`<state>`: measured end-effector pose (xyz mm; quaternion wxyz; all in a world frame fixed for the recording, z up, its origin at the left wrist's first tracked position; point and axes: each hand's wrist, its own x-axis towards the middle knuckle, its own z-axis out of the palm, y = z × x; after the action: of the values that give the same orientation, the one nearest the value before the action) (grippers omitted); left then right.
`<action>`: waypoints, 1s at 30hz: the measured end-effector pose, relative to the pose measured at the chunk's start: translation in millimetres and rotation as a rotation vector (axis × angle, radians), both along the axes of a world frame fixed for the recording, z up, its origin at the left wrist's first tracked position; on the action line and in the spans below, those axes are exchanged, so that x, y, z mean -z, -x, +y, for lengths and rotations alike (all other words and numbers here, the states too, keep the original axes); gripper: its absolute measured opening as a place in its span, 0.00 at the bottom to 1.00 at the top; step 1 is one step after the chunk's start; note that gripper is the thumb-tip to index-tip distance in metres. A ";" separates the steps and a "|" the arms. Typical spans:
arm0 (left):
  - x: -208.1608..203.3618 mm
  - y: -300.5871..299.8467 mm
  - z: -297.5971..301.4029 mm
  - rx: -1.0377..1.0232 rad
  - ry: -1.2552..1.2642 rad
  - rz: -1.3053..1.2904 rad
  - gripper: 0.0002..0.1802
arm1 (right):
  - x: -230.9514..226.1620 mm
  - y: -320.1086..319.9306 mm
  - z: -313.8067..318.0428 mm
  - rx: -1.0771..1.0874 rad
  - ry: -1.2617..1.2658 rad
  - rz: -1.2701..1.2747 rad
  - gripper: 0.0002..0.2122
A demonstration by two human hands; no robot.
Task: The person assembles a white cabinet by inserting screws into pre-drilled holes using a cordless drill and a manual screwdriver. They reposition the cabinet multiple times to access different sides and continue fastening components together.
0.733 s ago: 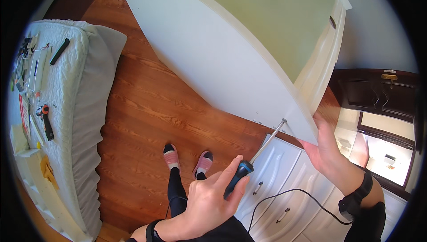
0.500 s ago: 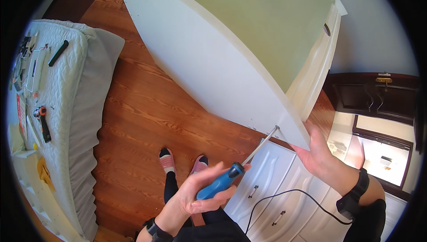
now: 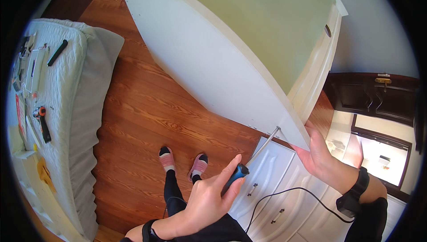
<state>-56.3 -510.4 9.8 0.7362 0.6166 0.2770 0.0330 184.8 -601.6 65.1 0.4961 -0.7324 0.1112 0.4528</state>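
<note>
My left hand (image 3: 209,195) is wrapped around the blue and black handle of a screwdriver (image 3: 262,147). Its long metal shaft slants up to the right, and the tip meets a fastener in the face of a white panel (image 3: 209,64) near the lower corner. At that corner my right hand (image 3: 316,153) grips the panel's edge, with its fingers partly hidden behind the board. Small holes or fittings dot the panel close to its bottom edge. The panel forms one side of a large white furniture piece with a greenish inner board (image 3: 267,24).
White drawers (image 3: 271,184) with dark handles stand under the panel's corner, crossed by a black cable (image 3: 284,190). To the left, a bed (image 3: 73,86) bears a cordless screwdriver (image 3: 43,124), a black-handled tool (image 3: 58,53) and other parts. Dark cabinet doors (image 3: 356,93) are at right.
My left hand has turned around the screwdriver handle, its back now facing up and covering more of the handle. The shaft's tip stays on the panel. My right hand keeps its hold.
</note>
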 end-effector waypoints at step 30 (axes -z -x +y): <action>44.0 -3.2 9.8 0.127 2.078 -0.285 0.33 | 2.6 1.9 1.6 0.107 0.062 -0.034 0.19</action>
<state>-53.1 -500.6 -34.2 0.9294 -0.3147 0.0469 -0.1873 182.9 -600.0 62.5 0.4984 -0.7481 0.1557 0.4096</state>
